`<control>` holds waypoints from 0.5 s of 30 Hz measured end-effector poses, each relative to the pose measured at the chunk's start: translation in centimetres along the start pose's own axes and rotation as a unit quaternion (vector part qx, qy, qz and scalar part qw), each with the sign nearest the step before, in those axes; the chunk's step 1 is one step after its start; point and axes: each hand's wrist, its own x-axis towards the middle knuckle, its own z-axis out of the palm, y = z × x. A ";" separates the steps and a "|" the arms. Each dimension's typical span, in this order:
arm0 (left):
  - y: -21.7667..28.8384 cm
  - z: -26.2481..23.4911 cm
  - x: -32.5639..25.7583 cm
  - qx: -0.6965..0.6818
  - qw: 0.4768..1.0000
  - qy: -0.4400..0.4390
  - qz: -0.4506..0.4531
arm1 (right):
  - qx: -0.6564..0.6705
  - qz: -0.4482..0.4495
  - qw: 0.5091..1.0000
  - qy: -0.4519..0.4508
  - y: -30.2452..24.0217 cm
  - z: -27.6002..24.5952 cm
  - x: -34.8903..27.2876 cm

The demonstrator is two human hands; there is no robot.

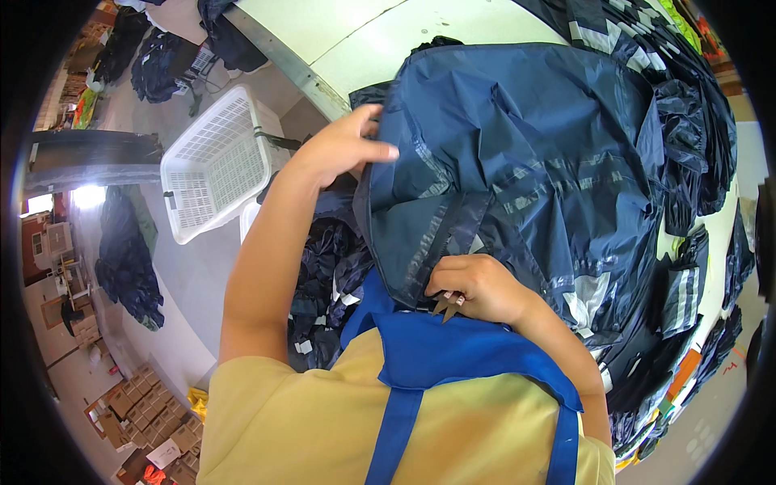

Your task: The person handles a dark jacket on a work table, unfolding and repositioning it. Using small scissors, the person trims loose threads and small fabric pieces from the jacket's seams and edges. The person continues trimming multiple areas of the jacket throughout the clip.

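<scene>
A dark navy garment (pixel 517 121) of thin shiny cloth, with greyish strips across it, lies spread over the table's edge in front of me. At its left edge is my left hand (pixel 343 149), open, with the thumb stretched over the cloth and apart from the fingers. My right hand (pixel 481 287) is closed at the garment's near edge, close to my blue apron (pixel 469 347). From under its fingers stick the two pointed, bronze-coloured blades of what look like thread snips (pixel 446 307). Whether the right fingers also pinch cloth is hidden.
Dark garments (pixel 695 145) are heaped along the right of the pale table (pixel 364 48). More dark clothing (pixel 323 275) is bunched below my left forearm. A white plastic basket (pixel 218 162) stands at left, with cardboard boxes (pixel 145 408) farther off at lower left.
</scene>
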 end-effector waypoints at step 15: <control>4.5 8.2 -5.6 -0.250 0.958 -0.135 0.021 | -0.163 -0.046 0.905 0.390 -0.7 -5.1 2.4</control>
